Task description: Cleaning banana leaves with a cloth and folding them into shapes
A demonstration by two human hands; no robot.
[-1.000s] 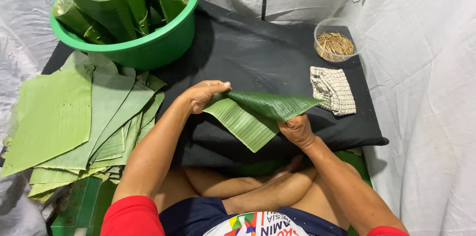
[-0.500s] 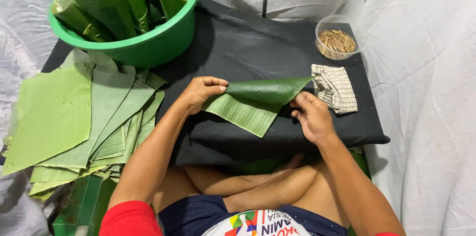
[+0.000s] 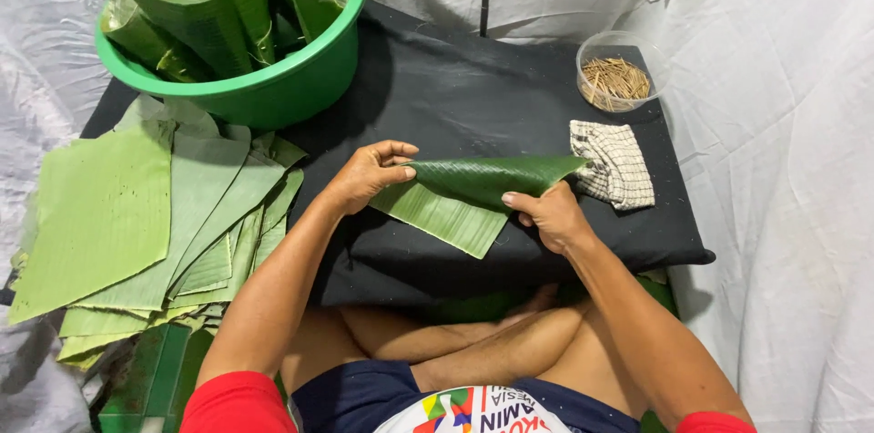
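Left hand and right hand, fingers curled, pinch opposite ends of a folded banana leaf above the black surface.

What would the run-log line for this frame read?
left hand: pinching banana leaf | right hand: gripping leaf's lower fold | leaf: folded, on black cloth | nearby: checked rag, leaf stack

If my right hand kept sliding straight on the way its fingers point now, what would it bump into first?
Your right hand points left along the folded banana leaf it grips, so past the leaf it would probably meet your left hand first, though depth is hard to judge.
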